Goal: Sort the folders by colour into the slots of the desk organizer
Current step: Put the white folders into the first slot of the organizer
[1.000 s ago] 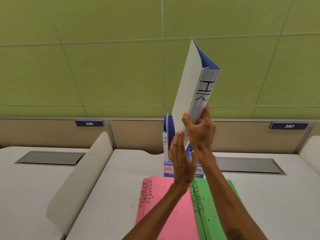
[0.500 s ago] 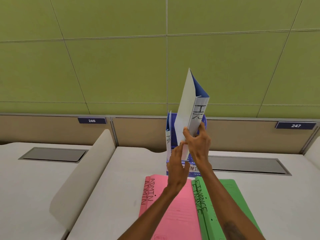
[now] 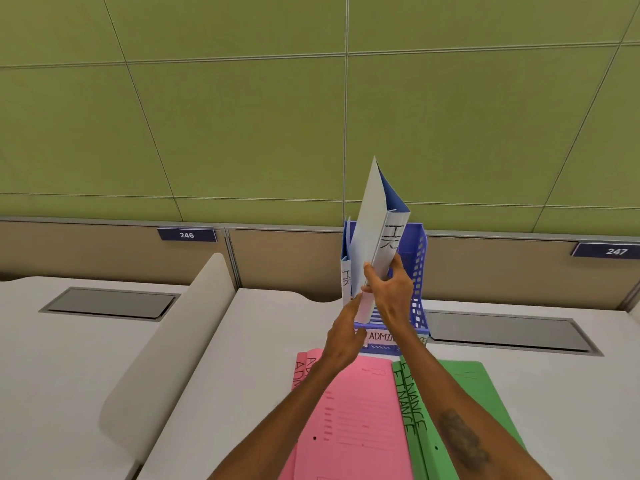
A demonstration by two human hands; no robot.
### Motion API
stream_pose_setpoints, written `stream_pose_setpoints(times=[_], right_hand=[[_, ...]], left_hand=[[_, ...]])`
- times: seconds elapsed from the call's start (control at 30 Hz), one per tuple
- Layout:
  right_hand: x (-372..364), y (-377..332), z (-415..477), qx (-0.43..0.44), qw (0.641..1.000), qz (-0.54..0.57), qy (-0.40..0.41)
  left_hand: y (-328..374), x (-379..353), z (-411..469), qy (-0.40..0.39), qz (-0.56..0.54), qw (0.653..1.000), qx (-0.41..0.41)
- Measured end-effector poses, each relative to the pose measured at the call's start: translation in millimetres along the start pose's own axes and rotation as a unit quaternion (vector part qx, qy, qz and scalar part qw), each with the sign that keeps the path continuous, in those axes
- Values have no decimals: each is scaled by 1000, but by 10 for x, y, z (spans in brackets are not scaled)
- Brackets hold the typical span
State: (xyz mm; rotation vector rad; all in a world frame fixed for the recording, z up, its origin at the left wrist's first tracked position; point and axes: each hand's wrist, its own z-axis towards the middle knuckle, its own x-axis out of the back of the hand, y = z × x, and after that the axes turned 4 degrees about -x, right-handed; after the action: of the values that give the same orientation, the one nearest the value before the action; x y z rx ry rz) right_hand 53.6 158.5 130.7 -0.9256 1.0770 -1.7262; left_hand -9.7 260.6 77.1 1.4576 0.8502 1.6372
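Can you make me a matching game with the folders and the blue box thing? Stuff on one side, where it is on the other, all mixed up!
Things
1. pink folder
2. green folder
3. tilted white folder
4. desk organizer

Places
A. stands at the back of the desk
B. gripped by the right hand
C. lying flat on the desk, left pile
D. lying flat on the desk, right pile

Pairs: 1-C, 2-D, 3-B, 4-A
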Motion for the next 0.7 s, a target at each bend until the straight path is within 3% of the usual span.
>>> stream_pose_setpoints(times=[0.7], right_hand=[[-418, 709, 71, -95, 991, -93, -33]], left_hand=[[-789, -15, 188, -58, 69, 993, 76]])
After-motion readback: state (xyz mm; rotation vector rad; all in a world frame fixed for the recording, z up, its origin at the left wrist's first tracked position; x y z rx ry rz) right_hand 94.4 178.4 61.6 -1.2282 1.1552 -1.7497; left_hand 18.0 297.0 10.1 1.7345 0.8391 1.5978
